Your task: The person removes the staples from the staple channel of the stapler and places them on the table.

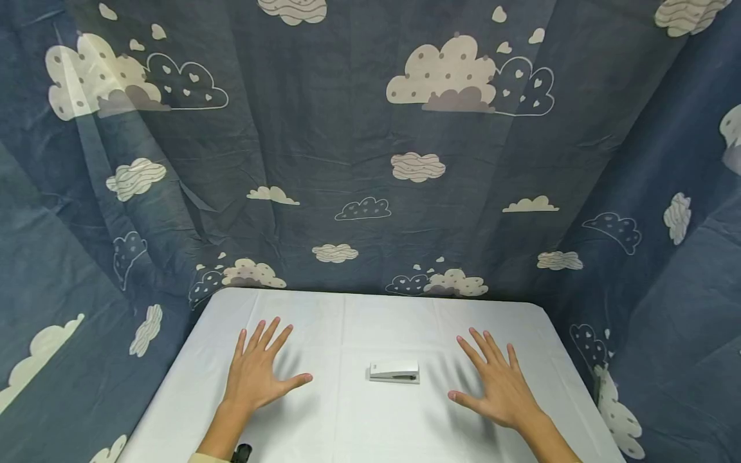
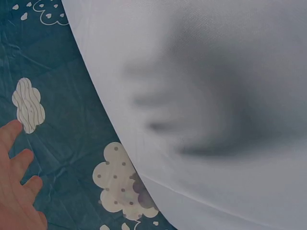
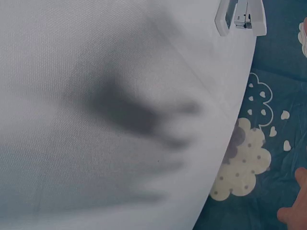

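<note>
One oblong stapler (image 1: 392,368) on creased cloth (image 1: 370,424).

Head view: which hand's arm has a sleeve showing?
The left hand: a bit of beige sleeve shows below its wrist. Below the right hand, only bare forearm shows, down to the picture's edge.

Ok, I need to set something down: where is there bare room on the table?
The table is bare between the stapler and the far edge, and on the stapler's near side. It's busiest at the sides, where the left hand and right hand hover.
</note>
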A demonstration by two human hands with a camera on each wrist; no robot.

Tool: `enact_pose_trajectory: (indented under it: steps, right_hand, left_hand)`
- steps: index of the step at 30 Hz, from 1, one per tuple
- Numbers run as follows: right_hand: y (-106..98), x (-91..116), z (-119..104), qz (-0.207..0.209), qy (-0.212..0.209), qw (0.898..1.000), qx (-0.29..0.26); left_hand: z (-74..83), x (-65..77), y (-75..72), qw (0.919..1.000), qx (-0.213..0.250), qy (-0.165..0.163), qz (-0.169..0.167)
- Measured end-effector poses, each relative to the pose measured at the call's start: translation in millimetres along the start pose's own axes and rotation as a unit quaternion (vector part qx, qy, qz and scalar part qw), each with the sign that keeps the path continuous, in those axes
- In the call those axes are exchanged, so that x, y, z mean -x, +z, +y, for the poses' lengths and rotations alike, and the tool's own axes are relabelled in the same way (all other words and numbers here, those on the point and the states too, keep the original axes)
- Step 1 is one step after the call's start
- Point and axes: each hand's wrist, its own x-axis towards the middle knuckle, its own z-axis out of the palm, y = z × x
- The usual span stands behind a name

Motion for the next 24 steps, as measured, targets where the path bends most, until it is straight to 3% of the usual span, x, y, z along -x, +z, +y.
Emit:
enact_pose_trajectory:
  steps: [24]
  right_hand:
    - [6.2, -2.8, 1.2, 0.027, -0.018, 0.999, -0.019]
  left_hand:
    - [4.6, -2.8, 8.6, 0.9991, 0.035, 0.019, 0.01]
